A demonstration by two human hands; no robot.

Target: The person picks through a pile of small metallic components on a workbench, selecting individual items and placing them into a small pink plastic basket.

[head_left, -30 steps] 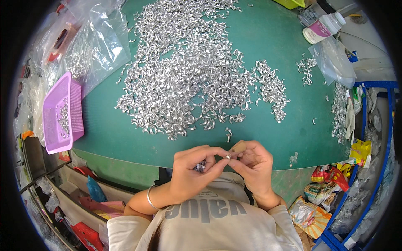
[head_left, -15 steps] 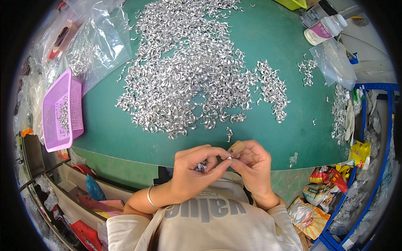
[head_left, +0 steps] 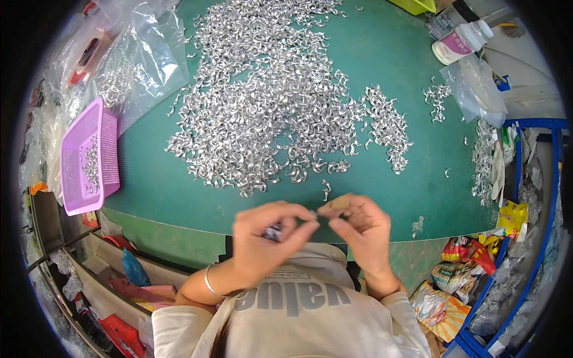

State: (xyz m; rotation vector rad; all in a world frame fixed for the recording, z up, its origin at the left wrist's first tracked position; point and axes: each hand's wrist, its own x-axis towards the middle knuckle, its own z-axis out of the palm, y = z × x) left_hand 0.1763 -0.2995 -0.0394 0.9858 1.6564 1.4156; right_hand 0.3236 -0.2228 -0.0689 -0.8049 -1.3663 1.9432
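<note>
My left hand, with a bracelet at its wrist, is curled at the table's near edge. Several small curved silver metal pieces are cupped in its palm, and its thumb and forefinger pinch another small metal piece, blurred by motion. Just to its right, my right hand has its thumb and fingers drawn together. A tan covering wraps one of its fingers; whatever it holds is too small to make out. Beyond both hands lies a big heap of curved silver pieces, with a few strays nearest my fingers.
The pieces are spread on a green tabletop. A purple basket holding some pieces stands at the left, beside clear plastic bags. At the far right are a white bottle and smaller piles. Blue shelving flanks the right side.
My hands have parted slightly: the left moved left, and the right shifted a little right and up. Their fingertips met before and now have a small gap. The heap looks unchanged.
</note>
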